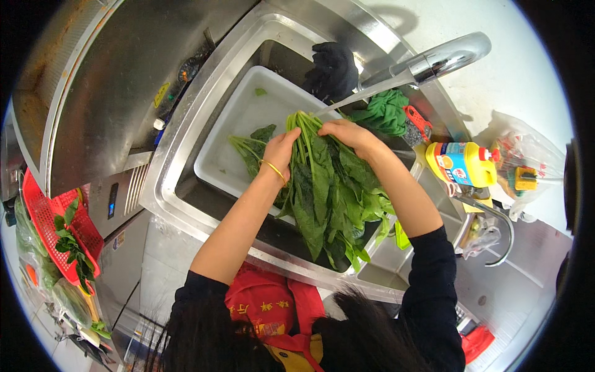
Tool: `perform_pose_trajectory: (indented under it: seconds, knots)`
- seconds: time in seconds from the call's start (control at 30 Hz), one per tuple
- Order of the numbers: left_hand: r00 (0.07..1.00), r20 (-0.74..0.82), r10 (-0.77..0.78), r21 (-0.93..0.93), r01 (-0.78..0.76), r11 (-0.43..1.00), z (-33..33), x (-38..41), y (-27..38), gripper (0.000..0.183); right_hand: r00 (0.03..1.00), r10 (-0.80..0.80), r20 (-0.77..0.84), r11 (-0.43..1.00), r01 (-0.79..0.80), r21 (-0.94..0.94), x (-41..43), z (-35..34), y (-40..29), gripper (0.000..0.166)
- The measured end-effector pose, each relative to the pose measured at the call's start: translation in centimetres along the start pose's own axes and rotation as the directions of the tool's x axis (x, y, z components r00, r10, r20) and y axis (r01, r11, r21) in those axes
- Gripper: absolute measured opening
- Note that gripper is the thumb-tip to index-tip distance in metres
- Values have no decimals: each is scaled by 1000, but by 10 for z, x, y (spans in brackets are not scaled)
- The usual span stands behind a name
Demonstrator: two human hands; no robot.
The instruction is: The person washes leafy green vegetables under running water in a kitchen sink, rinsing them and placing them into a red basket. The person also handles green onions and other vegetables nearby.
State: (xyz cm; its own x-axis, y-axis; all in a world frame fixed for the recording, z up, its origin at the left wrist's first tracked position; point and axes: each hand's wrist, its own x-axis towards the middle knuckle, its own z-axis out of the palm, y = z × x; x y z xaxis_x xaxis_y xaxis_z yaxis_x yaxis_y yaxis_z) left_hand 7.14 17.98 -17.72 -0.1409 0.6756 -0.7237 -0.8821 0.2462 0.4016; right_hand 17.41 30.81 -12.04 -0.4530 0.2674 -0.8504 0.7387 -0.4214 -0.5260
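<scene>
Both of my hands grip a bunch of leafy greens, probably spinach (320,186), near the stem ends. My left hand (280,151) holds the left side of the stems, thumb on top. On the right side, my right hand (348,135) clasps the stems and upper leaves. The leaves hang toward me over the sink's front part. A stream of water (346,100) from the chrome faucet (432,65) reaches the stems. Beneath lies a white plastic tub (232,118) holding water, with a few loose leaves (253,146) in it. Palms and some fingers are hidden.
The tub sits in a stainless steel sink (160,181). A black cloth (332,69) and a green cloth (383,111) lie by the faucet. A yellow detergent jug (460,163) stands at right, near a second curved faucet (504,228). Red baskets (51,209) are at far left.
</scene>
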Motion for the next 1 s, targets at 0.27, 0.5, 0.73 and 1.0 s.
perform_pose_trajectory:
  seconds: [0.27,0.5,0.73,1.0]
  knots:
    - [999,1,-48,-101,48,994,12,7,9,39,993,113,14,994,-113,-9,18,-12,-14,46]
    - [995,34,-97,163,90,982,15,11,12,39,997,17,-77,896,-50,-441,16,-18,-28,41]
    - [974,135,-182,-18,186,982,13,10,20,29,979,142,143,990,-139,-29,5,-19,-30,36]
    - [959,159,-236,-155,260,953,16,-8,35,24,963,67,262,997,-72,11,9,-12,-13,50]
